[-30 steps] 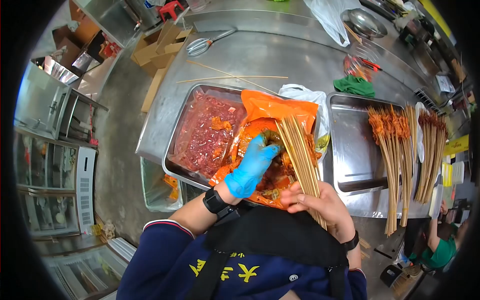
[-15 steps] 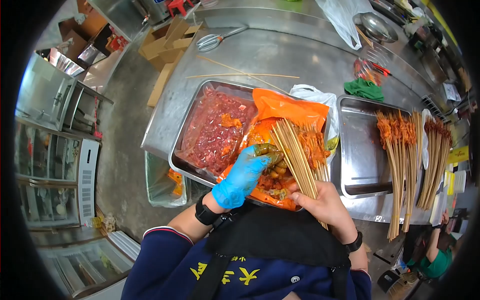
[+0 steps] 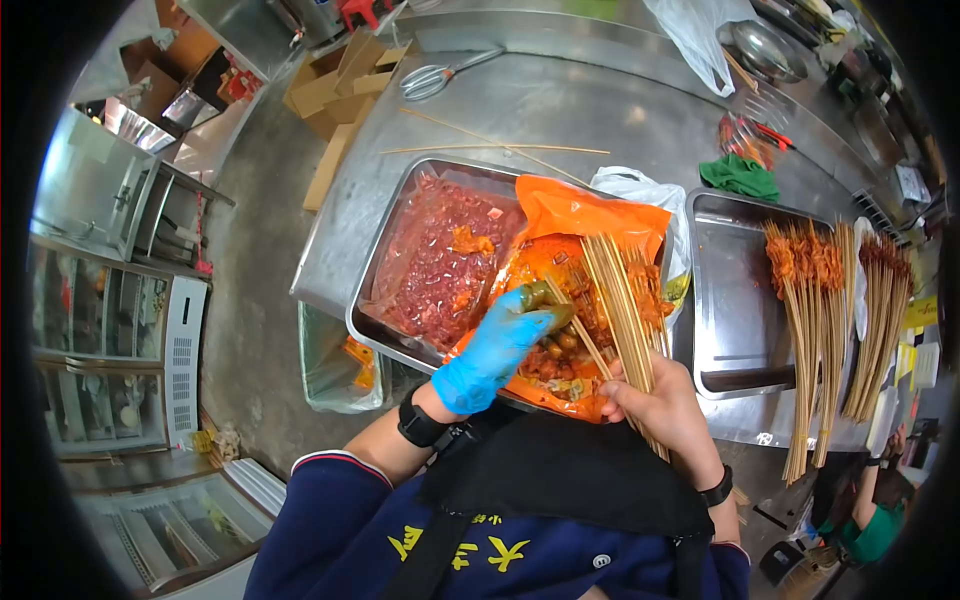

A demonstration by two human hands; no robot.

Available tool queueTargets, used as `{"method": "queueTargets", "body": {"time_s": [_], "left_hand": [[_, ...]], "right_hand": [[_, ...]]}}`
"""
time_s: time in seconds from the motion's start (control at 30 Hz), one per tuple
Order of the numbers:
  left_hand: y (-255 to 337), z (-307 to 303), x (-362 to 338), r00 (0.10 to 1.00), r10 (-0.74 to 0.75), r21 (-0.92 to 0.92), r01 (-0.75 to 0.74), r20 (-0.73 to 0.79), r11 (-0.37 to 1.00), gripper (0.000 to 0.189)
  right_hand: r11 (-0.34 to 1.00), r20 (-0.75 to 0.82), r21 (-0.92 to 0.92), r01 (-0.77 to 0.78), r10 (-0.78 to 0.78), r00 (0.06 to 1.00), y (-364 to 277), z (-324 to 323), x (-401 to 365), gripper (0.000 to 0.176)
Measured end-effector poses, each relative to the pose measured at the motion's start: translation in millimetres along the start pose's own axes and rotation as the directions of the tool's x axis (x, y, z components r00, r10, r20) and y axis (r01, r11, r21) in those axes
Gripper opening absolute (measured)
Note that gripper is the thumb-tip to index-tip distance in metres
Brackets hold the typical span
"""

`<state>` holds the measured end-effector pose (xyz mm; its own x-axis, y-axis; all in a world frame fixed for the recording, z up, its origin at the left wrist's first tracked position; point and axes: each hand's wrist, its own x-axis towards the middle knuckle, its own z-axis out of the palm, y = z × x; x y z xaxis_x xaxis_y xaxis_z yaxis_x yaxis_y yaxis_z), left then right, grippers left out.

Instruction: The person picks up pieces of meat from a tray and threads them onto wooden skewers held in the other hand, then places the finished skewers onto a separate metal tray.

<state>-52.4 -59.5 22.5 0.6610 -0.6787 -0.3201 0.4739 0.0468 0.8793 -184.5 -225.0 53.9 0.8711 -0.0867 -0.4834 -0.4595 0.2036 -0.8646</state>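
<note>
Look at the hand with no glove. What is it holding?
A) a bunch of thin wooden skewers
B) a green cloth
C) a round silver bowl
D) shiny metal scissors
A: the bare right hand grips a bunch of thin wooden skewers above the orange plastic bag, while the blue-gloved left hand pinches a sauce-coated piece of food.

meat tray point(image 3: 400, 190) left, skewer tray point(image 3: 730, 300) right; bag point(image 3: 570, 215) in meat tray; scissors point(image 3: 440, 75) behind.
</note>
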Motion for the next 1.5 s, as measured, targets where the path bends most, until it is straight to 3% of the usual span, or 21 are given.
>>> {"method": "queueTargets", "body": {"time_s": [0.03,0.13,0.27,0.4,0.43,0.47,0.5,0.53,0.6,0.67,0.7,0.73,0.8,0.83,1.0,1.07,1.13,1.2,1.37,1.47,1.5], "left_hand": [[8,-5,-2,0.999,-0.022,0.086,0.018,0.045,0.996,0.024],[17,-35,-9,0.95,0.214,0.158,-0.181,-0.228,0.971,0.021],[8,-60,-23,0.922,0.234,0.291,-0.142,-0.309,0.946,0.02],[-9,-46,-34,0.952,0.185,0.542,-0.024,-0.245,0.84,0.025],[-8,-36,-35,0.944,0.296,0.853,-0.033,-0.145,0.521,0.029],[-10,-27,-35,0.936,0.353,0.995,-0.032,-0.005,0.098,0.033],[-19,-25,-32,0.931,0.357,0.993,-0.039,0.077,-0.112,0.037],[-21,-22,-30,0.932,0.353,0.993,-0.042,0.08,-0.114,0.037],[-21,-20,-23,0.979,0.182,0.956,-0.035,0.091,-0.291,0.03],[-24,-34,-17,0.974,0.184,0.962,-0.078,0.129,-0.261,0.026],[-23,-40,-15,0.984,0.18,0.987,-0.024,-0.006,0.162,0.021],[-19,-45,-12,0.985,0.119,0.832,0.039,-0.125,0.553,0.016],[4,-46,-13,0.986,-0.114,0.384,0.153,-0.122,0.911,0.021],[18,-40,-17,0.987,-0.138,0.338,0.157,-0.08,0.928,0.024],[21,-42,-8,0.975,-0.22,0.328,0.212,-0.013,0.92,0.032],[6,-56,2,0.982,0.026,0.461,0.065,-0.188,0.885,0.034],[11,-48,-1,0.961,-0.047,0.393,0.157,-0.274,0.906,0.025],[0,-48,-3,0.963,0.233,0.691,-0.077,-0.135,0.719,0.018],[-16,-18,5,0.977,0.19,0.867,-0.008,-0.1,0.498,0.017],[-39,-17,20,0.915,0.392,0.989,-0.131,0.095,0.067,0.024],[-31,-12,21,0.948,0.316,0.991,-0.073,0.034,0.114,0.024]], "right_hand": [[1.0,0.001,0.002,-0.009,0.009,1.0,-1,-1,0,0.014],[0.998,-0.002,0.067,0.002,-0.002,1.0,3,-5,-1,0.014],[0.996,0.008,0.085,-0.026,0.025,1.0,-1,-6,-2,0.014],[0.99,0.034,0.137,-0.019,0.015,0.999,2,-11,-2,0.015],[0.989,0.043,0.145,-0.022,0.016,0.999,2,-11,-2,0.015],[0.988,0.043,0.15,-0.022,0.016,0.999,2,-12,-2,0.015],[0.988,0.05,0.152,-0.021,0.013,0.999,3,-13,-2,0.015],[0.988,0.055,0.155,-0.019,0.011,0.998,3,-14,-2,0.015],[0.987,0.049,0.157,-0.023,0.015,0.999,3,-15,-2,0.015],[0.986,0.05,0.163,-0.033,0.025,0.998,4,-15,-2,0.015],[0.985,0.056,0.171,-0.03,0.021,0.998,6,-15,-2,0.015],[0.983,0.058,0.181,-0.024,0.014,0.998,6,-16,-2,0.015],[0.982,0.051,0.185,-0.022,0.013,0.999,6,-16,-2,0.015],[0.984,0.057,0.175,-0.024,0.014,0.998,5,-16,-1,0.016],[0.98,0.065,0.196,-0.029,0.016,0.998,6,-16,-1,0.015],[0.979,0.065,0.202,-0.019,0.006,0.998,5,-18,-2,0.015],[0.979,0.066,0.203,-0.021,0.007,0.998,6,-17,-2,0.015],[0.982,0.066,0.188,-0.026,0.014,0.998,4,-16,-2,0.015],[0.984,0.06,0.177,-0.018,0.008,0.998,6,-16,-1,0.016],[0.983,0.07,0.184,-0.022,0.01,0.998,6,-17,-1,0.015],[0.982,0.068,0.188,-0.024,0.011,0.998,5,-17,-1,0.015]]}}
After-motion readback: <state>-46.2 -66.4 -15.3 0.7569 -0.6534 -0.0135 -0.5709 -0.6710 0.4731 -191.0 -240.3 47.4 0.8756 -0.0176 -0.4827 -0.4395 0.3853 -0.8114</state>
